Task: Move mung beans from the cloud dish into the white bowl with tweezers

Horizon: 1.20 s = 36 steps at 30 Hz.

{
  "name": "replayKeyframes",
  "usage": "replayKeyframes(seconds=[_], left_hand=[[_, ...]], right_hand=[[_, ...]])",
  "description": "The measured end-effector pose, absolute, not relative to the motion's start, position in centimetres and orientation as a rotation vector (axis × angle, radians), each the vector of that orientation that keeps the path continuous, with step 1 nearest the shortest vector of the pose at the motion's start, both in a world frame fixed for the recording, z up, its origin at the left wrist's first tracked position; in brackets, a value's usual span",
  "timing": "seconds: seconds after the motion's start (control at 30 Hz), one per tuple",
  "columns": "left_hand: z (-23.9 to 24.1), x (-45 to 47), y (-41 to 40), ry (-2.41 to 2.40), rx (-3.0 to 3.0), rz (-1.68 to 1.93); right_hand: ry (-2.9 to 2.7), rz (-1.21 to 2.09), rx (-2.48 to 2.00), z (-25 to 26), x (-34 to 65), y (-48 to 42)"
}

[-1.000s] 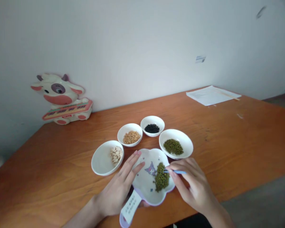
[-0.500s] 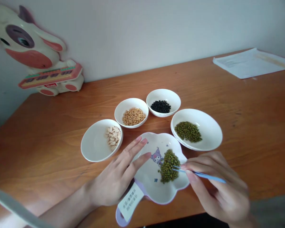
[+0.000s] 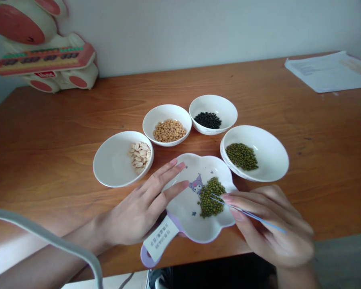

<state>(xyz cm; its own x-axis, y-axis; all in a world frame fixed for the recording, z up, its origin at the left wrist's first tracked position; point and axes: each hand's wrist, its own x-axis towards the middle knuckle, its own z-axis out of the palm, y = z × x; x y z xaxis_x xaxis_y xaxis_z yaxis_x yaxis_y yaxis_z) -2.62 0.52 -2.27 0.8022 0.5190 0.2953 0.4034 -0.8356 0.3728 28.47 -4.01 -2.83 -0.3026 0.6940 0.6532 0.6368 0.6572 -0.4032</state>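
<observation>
My right hand pinches a pair of blue tweezers, whose tips reach into a heap of green mung beans. The beans lie in the right part of a white flower-shaped bowl with a lilac rim and a cartoon print. A labelled handle juts from it toward the lower left. My left hand rests over the bowl's left rim, fingers stretched out and holding nothing. Whether a bean sits between the tweezer tips is too small to tell.
Behind stand white bowls of pale flat pieces, tan beans, black beans and mung beans. A cow-shaped toy piano is at back left, paper at back right. A grey curved tube crosses the lower left.
The camera view has tipped downward, so the bowls and toy sit higher in the picture. The tweezers stay in the mung beans, their tips now closer together. My left hand keeps its place on the rim.
</observation>
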Motion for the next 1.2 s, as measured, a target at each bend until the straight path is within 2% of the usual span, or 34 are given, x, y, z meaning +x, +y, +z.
replayKeyframes(seconds=[0.4, 1.2], left_hand=[[-2.24, -2.14, 0.05, 0.693, 2.693, 0.685], [-2.29, -2.47, -0.05, 0.699, 2.623, 0.636]], right_hand=[[-1.938, -0.021, -1.103, -3.43, 28.5, -4.29], [-2.018, -0.172, -1.119, -3.23, 28.26, -4.43]])
